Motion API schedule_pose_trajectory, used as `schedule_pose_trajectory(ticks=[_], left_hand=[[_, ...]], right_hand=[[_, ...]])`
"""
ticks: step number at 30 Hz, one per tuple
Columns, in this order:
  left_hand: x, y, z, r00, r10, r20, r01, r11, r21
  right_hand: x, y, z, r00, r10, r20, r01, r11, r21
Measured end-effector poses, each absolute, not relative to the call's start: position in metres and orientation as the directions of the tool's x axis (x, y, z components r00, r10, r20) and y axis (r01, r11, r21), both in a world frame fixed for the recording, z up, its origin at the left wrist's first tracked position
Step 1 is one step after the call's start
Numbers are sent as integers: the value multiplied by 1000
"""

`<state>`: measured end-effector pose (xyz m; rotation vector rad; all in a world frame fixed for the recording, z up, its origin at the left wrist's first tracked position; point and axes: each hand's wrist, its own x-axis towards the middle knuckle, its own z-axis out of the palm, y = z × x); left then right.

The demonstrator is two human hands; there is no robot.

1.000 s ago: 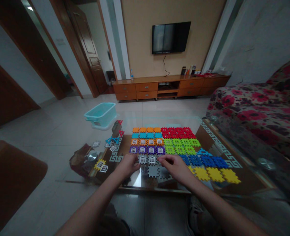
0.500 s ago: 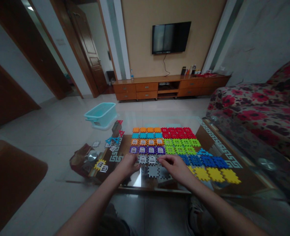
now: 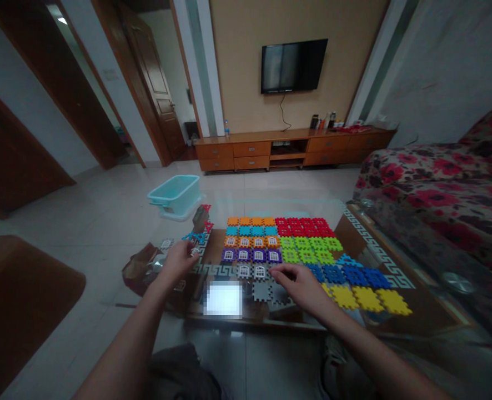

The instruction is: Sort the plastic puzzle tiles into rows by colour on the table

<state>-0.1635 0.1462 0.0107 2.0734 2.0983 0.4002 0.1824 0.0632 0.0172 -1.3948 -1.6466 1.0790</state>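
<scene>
Over the glass-topped worktop (image 3: 379, 258), a grid of interlocking plastic tiles (image 3: 279, 244) spread from the middle toward the right. Left hand (image 3: 177, 260) raised at the grid's left side, above the worktop's left part, fingers bunched upward, fingertips just beside a small white window tile (image 3: 195, 251); open or gripping, impossible to tell from this view. Right hand (image 3: 298, 288) low at the grid's near edge, fingers loosely spread and pointing left, nothing visibly held, fingertips just right of two white window tiles (image 3: 251, 271) and just above grey tiles (image 3: 265, 291). Right hand nearer that white pair, its row running side to side; left hand apart from it, white pair off to that hand's right. Purple window tiles (image 3: 251, 255) directly beyond the pair. Blue tiles (image 3: 337, 273) and yellow tiles (image 3: 366, 298) further right. Teal plastic basket (image 3: 174, 194) on the floor beyond the worktop's far left corner. Pixelated bright patch (image 3: 223, 298) on the glass between both hands.
</scene>
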Motion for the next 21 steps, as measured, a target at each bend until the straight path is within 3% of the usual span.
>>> schedule_pose_trajectory(ticks=[6, 11, 17, 21], left_hand=[[-205, 156, -18, -211, 954, 214, 971, 179, 160], [-216, 164, -38, -246, 950, 193, 969, 236, 72], [-224, 162, -47, -228, 966, 120, 973, 222, 57], [-226, 160, -52, -300, 945, 127, 954, 300, 20]], right_hand=[[182, 63, 16, -151, 988, 5, 392, 64, -918], [182, 64, 16, -149, 989, 12, 405, 72, -911], [183, 65, 15, -158, 987, 3, 418, 70, -906], [183, 65, 14, -157, 988, -2, 422, 65, -904]])
